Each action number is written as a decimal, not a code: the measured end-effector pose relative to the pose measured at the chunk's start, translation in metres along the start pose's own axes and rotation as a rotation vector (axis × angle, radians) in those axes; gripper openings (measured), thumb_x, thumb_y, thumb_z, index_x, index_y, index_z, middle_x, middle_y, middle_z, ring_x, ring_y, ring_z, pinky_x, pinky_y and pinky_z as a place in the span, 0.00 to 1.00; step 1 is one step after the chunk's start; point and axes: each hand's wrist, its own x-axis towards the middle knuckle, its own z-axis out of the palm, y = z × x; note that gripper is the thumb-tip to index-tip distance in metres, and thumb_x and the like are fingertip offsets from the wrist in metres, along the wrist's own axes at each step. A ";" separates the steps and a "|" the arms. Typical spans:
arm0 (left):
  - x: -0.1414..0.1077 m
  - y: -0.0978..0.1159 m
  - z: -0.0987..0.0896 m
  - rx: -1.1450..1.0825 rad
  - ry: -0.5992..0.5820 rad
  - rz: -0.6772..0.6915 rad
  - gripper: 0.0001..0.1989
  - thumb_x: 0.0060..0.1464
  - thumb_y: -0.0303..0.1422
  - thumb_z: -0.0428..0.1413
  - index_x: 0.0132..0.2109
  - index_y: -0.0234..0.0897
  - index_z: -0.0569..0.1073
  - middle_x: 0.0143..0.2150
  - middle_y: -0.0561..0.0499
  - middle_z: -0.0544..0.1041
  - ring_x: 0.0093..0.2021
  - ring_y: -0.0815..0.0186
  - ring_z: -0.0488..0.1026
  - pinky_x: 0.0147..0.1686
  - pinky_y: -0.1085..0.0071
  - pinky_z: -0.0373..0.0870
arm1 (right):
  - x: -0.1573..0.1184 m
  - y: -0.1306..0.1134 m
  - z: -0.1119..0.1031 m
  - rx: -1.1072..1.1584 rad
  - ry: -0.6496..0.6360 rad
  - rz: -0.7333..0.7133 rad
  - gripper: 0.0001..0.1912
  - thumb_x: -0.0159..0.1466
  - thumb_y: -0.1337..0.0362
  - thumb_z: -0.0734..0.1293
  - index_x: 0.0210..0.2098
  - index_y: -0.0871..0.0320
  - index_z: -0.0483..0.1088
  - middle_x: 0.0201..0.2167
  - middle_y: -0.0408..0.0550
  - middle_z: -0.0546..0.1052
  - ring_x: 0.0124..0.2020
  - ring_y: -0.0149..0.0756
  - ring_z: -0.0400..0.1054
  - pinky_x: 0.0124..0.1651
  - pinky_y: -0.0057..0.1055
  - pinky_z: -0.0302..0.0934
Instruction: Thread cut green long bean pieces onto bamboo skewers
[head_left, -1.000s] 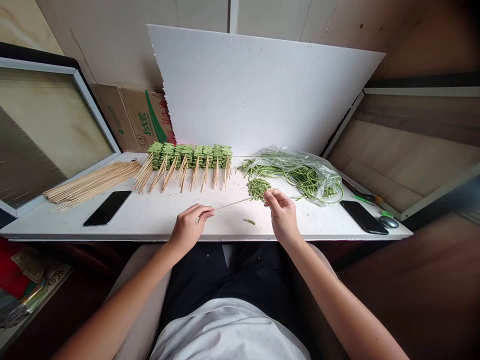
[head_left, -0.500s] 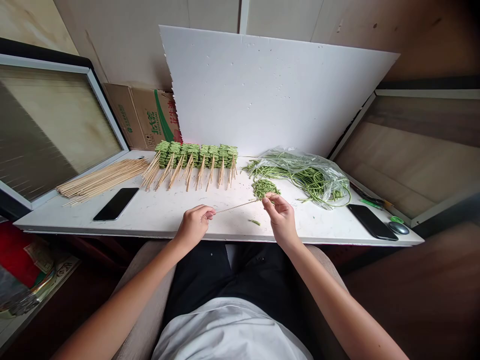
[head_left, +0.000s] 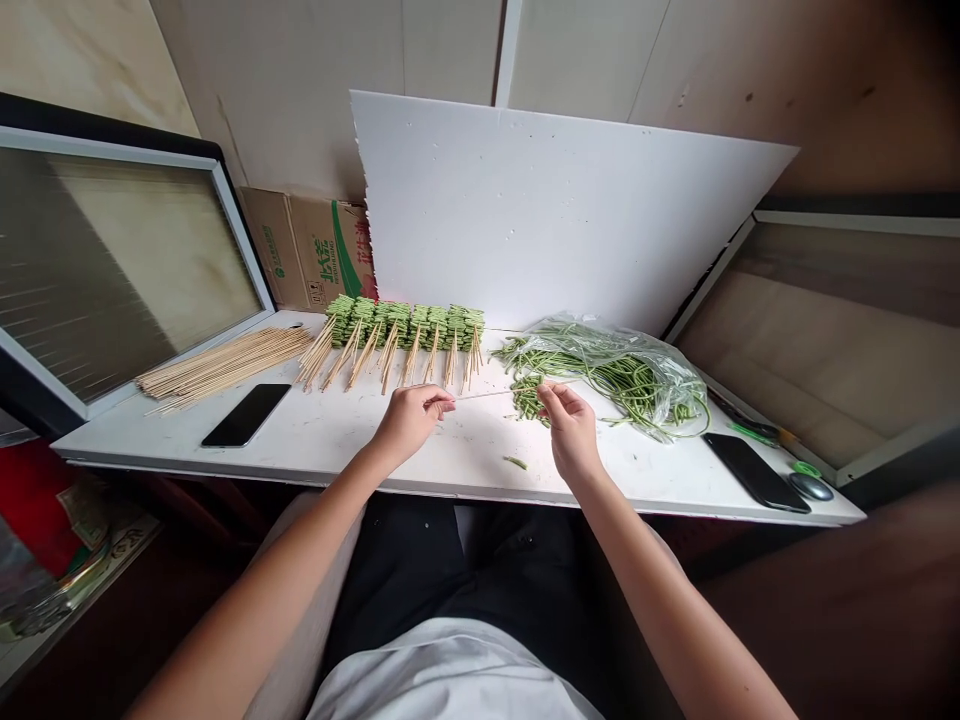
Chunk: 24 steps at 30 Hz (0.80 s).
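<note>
A thin wooden skewer (head_left: 491, 394) runs level between my hands above the white table (head_left: 450, 460). My left hand (head_left: 414, 422) pinches its left end. The fingers of my right hand (head_left: 571, 425) are closed round its right end, beside a small pile of cut green beans (head_left: 528, 398); whether they also hold a bean piece is too small to tell. One loose bean piece (head_left: 516, 462) lies near the front edge. Behind my left hand stand several bundles of filled bean skewers (head_left: 409, 328), their bare sticks pointing forward.
Bare skewers (head_left: 225, 365) and a black phone (head_left: 246, 415) lie at the left. Long beans in a clear plastic bag (head_left: 622, 365), another phone (head_left: 756, 472) and a round dark object (head_left: 810, 487) are at the right. A white board (head_left: 570, 215) leans behind.
Both hands have moved slightly up and forward over the table, and the skewer is now nearly level. The camera view has shifted, so the whole table appears lower and farther right.
</note>
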 end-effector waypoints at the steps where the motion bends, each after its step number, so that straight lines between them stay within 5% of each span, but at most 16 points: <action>1: 0.001 -0.001 -0.001 0.013 0.022 0.013 0.07 0.62 0.31 0.59 0.38 0.37 0.82 0.31 0.49 0.83 0.30 0.63 0.80 0.35 0.68 0.76 | 0.000 0.000 0.002 0.019 0.002 -0.004 0.18 0.61 0.46 0.76 0.35 0.55 0.76 0.36 0.46 0.75 0.36 0.35 0.64 0.40 0.32 0.61; 6: -0.004 -0.009 -0.004 0.031 0.019 0.004 0.11 0.63 0.31 0.55 0.37 0.36 0.82 0.29 0.49 0.82 0.28 0.64 0.78 0.33 0.69 0.75 | -0.011 0.001 0.008 0.013 -0.015 -0.044 0.20 0.60 0.46 0.77 0.40 0.55 0.77 0.39 0.48 0.76 0.35 0.36 0.64 0.38 0.33 0.61; 14: -0.013 -0.008 -0.009 0.059 -0.200 -0.059 0.14 0.66 0.32 0.50 0.38 0.37 0.80 0.28 0.51 0.80 0.28 0.65 0.76 0.33 0.70 0.71 | -0.018 -0.004 0.009 -0.099 -0.047 -0.079 0.20 0.62 0.45 0.74 0.39 0.55 0.75 0.43 0.50 0.78 0.37 0.37 0.68 0.39 0.34 0.63; 21: -0.018 -0.007 -0.012 0.084 -0.300 -0.105 0.13 0.53 0.22 0.49 0.34 0.39 0.76 0.25 0.53 0.78 0.29 0.63 0.77 0.34 0.70 0.70 | -0.020 0.001 0.009 -0.128 -0.094 -0.105 0.20 0.62 0.44 0.73 0.37 0.55 0.74 0.44 0.52 0.78 0.40 0.40 0.70 0.40 0.35 0.65; 24: -0.021 -0.007 -0.012 -0.042 -0.449 -0.192 0.11 0.60 0.27 0.48 0.34 0.39 0.74 0.19 0.55 0.72 0.25 0.63 0.77 0.34 0.69 0.71 | -0.022 0.000 0.008 -0.125 -0.144 -0.146 0.18 0.63 0.46 0.73 0.37 0.54 0.75 0.44 0.52 0.77 0.42 0.41 0.70 0.40 0.36 0.65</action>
